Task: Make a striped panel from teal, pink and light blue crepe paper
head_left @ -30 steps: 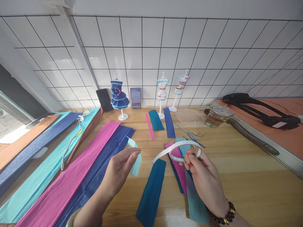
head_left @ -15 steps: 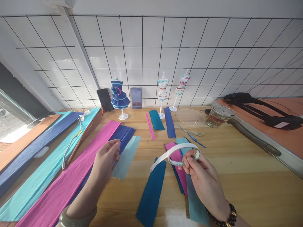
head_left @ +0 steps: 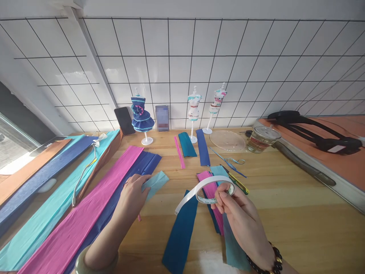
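Observation:
My right hand [head_left: 239, 213] is closed on the side of a roll of white double-sided tape [head_left: 201, 199], whose loose end hangs out to the left. On the left, my left hand [head_left: 134, 196] is closed on a pale blue piece of crepe paper [head_left: 156, 184], lifted at its near end. Between the hands lies a dark teal paper piece [head_left: 179, 236]. Under and beside my right hand are a pink strip [head_left: 216, 215], a grey-blue piece [head_left: 234, 247] and a yellow utility knife [head_left: 241, 185], partly covered.
Long pink [head_left: 85, 213] and turquoise [head_left: 57, 198] paper lengths stretch along the left. Small dress forms stand at the back, one in a blue dress [head_left: 142, 120]. A clear round plate [head_left: 227, 140] and a lidded glass [head_left: 262, 140] are at back right.
My left hand has taken hold of the pale blue paper and raised it off the table. The tape roll has shifted slightly left and down; the yellow knife now shows.

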A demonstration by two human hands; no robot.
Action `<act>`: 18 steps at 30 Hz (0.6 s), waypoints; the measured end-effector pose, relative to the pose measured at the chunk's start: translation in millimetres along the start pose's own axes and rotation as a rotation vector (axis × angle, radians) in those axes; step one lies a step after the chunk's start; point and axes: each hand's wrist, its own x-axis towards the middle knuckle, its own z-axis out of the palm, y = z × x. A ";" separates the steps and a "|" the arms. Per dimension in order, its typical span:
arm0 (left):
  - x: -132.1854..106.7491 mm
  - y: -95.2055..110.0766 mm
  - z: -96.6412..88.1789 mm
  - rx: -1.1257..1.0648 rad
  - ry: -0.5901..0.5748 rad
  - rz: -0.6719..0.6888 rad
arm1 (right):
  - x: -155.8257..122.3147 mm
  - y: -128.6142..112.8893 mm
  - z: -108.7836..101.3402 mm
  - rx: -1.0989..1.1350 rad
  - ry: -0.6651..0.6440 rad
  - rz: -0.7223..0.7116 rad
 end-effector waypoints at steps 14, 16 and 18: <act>-21.4 44.9 -9.7 -0.228 -0.217 0.079 | 2.9 1.9 -3.8 -0.109 -0.005 -0.058; -26.0 52.5 -7.7 -0.317 -0.394 0.048 | 3.4 0.5 -3.7 -0.202 0.006 -0.078; -28.8 55.0 -3.6 -0.353 -0.501 0.016 | 3.9 -1.1 -3.2 -0.283 0.015 -0.092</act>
